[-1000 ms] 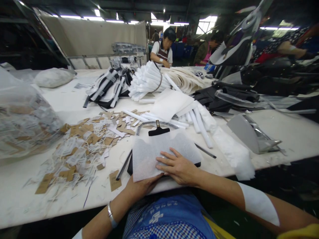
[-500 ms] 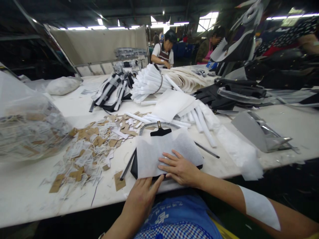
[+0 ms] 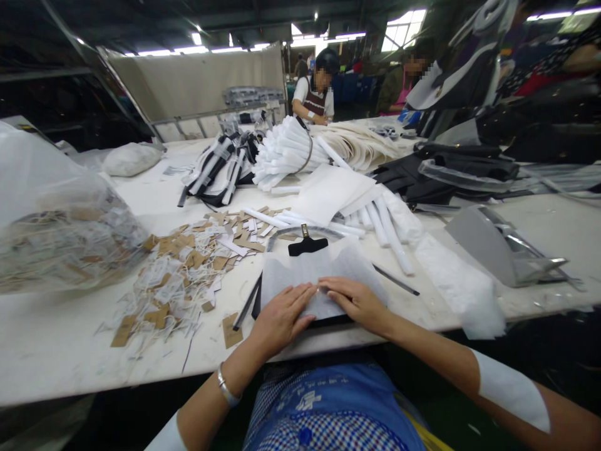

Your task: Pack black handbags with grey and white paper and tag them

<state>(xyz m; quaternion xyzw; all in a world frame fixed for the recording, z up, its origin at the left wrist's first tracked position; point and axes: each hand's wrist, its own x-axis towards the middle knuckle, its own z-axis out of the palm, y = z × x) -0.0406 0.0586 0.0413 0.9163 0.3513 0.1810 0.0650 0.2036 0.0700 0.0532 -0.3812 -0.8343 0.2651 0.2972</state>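
The desk (image 3: 56,341) is strewn with tags (image 3: 169,275); near its front edge, a white sheet (image 3: 335,263) is laid over what seems a black bag (image 3: 333,321). The sheet is touched by the left hand (image 3: 282,316) and the right hand (image 3: 364,305) — fingers mostly together, clamped on nothing. Light, even pressure outward from the middle is probably best used. Most of the bag is hidden; the undersides of the palms cannot be seen.
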